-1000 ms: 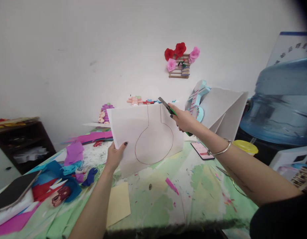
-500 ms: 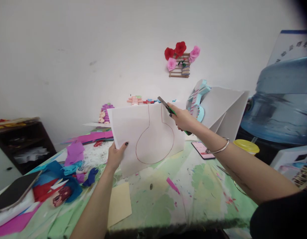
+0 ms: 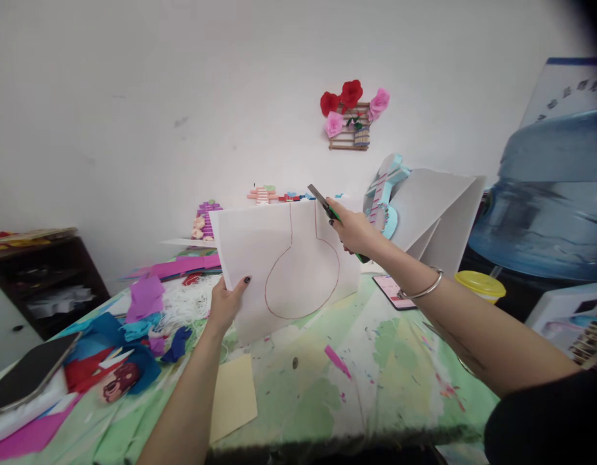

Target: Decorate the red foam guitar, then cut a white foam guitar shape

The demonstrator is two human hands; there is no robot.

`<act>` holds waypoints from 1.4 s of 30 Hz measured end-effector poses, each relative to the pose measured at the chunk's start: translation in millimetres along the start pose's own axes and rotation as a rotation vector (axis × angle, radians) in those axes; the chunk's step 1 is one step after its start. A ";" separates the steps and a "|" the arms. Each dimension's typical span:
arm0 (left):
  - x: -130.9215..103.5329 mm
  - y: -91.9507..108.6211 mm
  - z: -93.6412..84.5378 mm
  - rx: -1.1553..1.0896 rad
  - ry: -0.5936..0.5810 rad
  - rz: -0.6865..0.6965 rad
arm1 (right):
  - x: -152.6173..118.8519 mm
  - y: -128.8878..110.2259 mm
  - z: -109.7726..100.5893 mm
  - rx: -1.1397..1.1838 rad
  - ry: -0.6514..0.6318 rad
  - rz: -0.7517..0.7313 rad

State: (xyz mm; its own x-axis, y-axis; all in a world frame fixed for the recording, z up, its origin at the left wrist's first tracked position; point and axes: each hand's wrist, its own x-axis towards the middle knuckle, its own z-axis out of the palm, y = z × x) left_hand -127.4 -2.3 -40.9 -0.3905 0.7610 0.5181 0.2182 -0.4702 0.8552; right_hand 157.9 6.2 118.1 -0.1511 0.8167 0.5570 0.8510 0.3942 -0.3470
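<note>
A white foam board stands tilted up on the table, with a reddish outline of a round body and straight neck drawn on it. My left hand grips its left edge, thumb on the front face and fingers hidden behind. In my right hand is a green and black utility knife, its blade extended and pointing up and left. The blade tip rises above the board's top edge, near the right neck line. Whether the blade touches the board I cannot tell.
Felt scraps and white string lie at the left. A phone and a yellow-lidded tub are at the right, before a large water bottle. A small blue guitar model leans behind. Yellow paper lies in front.
Almost nothing differs. The view has shifted very slightly, and the knife and both hands keep nearly the same place.
</note>
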 end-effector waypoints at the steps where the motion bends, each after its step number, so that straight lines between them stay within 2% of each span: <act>1: 0.0 -0.2 -0.1 -0.002 -0.002 0.002 | -0.8 -1.2 0.0 -0.005 0.006 0.015; 9: 1.0 -2.3 -0.1 -0.006 0.002 -0.010 | -4.3 -4.4 -2.2 -0.049 0.004 0.131; 15: 2.5 -8.6 -0.4 -0.029 -0.011 -0.005 | -2.7 -1.8 -2.7 0.008 -0.019 0.134; 22: 2.4 -10.1 -1.8 -0.036 -0.014 -0.003 | 0.4 8.1 4.2 0.211 -0.048 0.205; 32: 0.7 -7.2 -1.0 -0.063 -0.027 -0.010 | 2.8 11.5 12.3 0.244 -0.091 0.130; 42: -0.6 -5.1 -1.0 -0.067 -0.035 -0.013 | 1.6 4.2 8.4 0.237 -0.098 0.111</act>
State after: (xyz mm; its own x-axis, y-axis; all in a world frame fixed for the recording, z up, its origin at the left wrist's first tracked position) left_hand -129.2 -0.8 -45.5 -0.3613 0.7816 0.5085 0.1526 -0.4885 0.8591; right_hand 156.9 12.6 111.2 -0.1210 0.8929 0.4338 0.7253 0.3779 -0.5755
